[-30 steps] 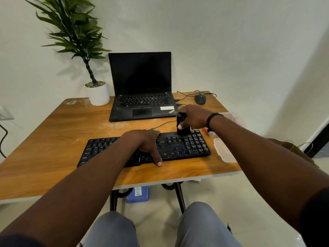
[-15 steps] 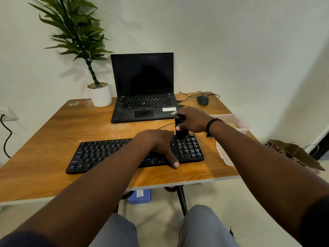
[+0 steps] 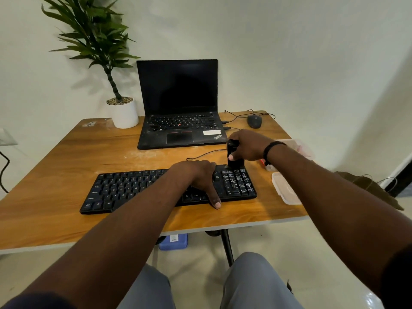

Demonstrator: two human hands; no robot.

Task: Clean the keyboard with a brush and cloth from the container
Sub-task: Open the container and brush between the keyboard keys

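Observation:
A black keyboard [image 3: 133,188] lies along the front of the wooden table [image 3: 66,157]. My left hand [image 3: 198,177] rests flat on its middle-right keys, thumb hooked over the front edge, pinning it down. My right hand [image 3: 247,144] is closed around a black brush [image 3: 233,159] held upright, its bristles touching the top of the number pad, where the keys show pale dust streaks. A clear plastic container [image 3: 298,148] sits at the table's right edge, mostly behind my right wrist. Its lid [image 3: 285,188] lies flat to the right of the keyboard. No cloth is visible.
An open black laptop [image 3: 180,121] stands behind the keyboard, with a wired mouse [image 3: 254,121] to its right and a cable running forward. A potted plant [image 3: 122,112] sits at the back left. A brown bag [image 3: 370,188] lies on the floor at right.
The camera view shifted, so the keyboard sits differently in frame. My right hand stays at the top of the number pad with the brush. My left hand keeps pressing the keyboard.

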